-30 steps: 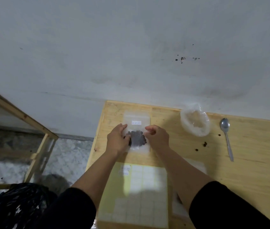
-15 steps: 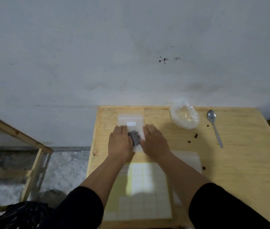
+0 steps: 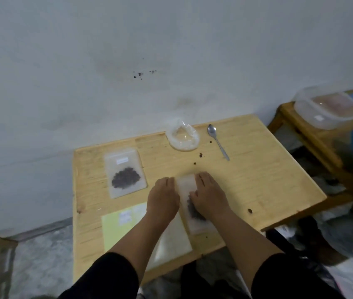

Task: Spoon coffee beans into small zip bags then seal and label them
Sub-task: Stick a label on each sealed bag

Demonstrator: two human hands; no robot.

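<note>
The bag (image 3: 187, 192) is pressed flat under both hands (image 3: 164, 198), (image 3: 209, 194), palms down; soft, slippery film, apparently best pinched along the zip edge.

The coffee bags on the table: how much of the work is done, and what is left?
Done: one bag lies flat at the left, filled with beans and carrying a white label. In hand: the left hand and right hand press a second bag of beans, which shows no label yet. Left: labelling it from the label sheet. The spoon lies unused.
</note>
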